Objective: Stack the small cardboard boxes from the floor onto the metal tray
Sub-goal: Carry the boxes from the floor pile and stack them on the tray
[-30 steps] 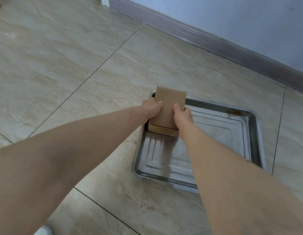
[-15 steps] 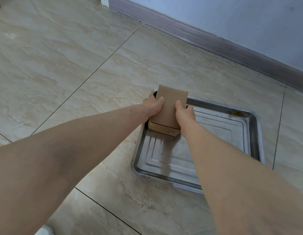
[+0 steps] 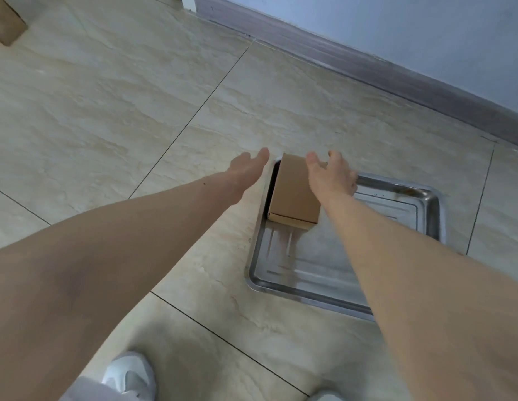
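The small cardboard box (image 3: 294, 192) now lies flat in the far left corner of the metal tray (image 3: 333, 273), its left edge close against the tray's left rim. Half a second ago both hands gripped its sides; now both have let go. The left hand (image 3: 246, 169) hangs over the floor just left of the tray, fingers straight and loosely spread, holding nothing. The right hand (image 3: 330, 175) hovers over the box's right edge with relaxed, spread fingers; whether it brushes the cardboard I cannot tell. So this box counts as delivered, and the hands are free to fetch another.

Count: one box on the tray, one tray, two empty hands. Far off at the left edge of the view is one brown cardboard thing (image 3: 5, 24), cut off by the frame, possibly another box to collect. The rest of the tray's bottom is bare metal, so there is room beside or on top of the first box.

The tray sits on the pale tiled floor (image 3: 107, 111) near the dark baseboard (image 3: 367, 68). One white shoe (image 3: 130, 377) shows at the near edge.
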Demonstrator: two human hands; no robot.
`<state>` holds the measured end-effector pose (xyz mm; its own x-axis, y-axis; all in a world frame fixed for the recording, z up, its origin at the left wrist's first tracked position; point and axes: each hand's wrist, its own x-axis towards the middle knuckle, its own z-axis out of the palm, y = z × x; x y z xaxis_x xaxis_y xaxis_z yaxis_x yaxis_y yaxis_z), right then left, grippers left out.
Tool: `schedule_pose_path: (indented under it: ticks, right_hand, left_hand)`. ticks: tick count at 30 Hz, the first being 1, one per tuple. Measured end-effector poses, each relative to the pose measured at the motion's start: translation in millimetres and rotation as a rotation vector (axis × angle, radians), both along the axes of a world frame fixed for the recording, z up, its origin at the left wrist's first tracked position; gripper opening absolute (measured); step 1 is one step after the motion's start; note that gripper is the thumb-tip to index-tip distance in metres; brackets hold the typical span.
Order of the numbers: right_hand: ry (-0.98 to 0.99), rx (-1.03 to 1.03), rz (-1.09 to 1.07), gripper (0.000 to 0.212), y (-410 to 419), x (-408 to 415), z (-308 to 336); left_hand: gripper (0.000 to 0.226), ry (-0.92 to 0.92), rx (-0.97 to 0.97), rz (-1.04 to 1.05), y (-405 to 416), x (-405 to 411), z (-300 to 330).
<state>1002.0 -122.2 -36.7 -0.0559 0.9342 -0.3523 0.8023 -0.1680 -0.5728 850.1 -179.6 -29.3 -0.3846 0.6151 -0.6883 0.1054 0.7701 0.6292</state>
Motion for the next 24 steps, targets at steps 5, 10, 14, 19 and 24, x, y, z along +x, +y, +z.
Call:
schedule_pose_path:
  ticks: [5, 10, 14, 19, 24]
  right_hand:
    - [-0.01, -0.02, 0.09, 0.062, -9, -30, 77]
    - [0.061, -0.023, 0.155, 0.059, -10, -68, 175]
    - [0.103, -0.021, 0.185, 0.056, -8, -92, 258]
    - [0.169, -0.062, 0.251, 0.056, 0, -151, 358]
    - [0.227, -0.065, 0.356, 0.057, -3, -249, 423]
  left_hand:
    - [0.071, -0.002, -0.029, 0.045, -9, -16, 81]
    - [0.072, -0.017, -0.039, 0.126, -14, -43, 183]
    - [0.067, -0.036, -0.022, 0.191, -20, -68, 267]
    - [0.038, -0.015, -0.001, 0.323, -26, -121, 377]
    - [0.039, -0.041, 0.034, 0.421, -39, -206, 445]
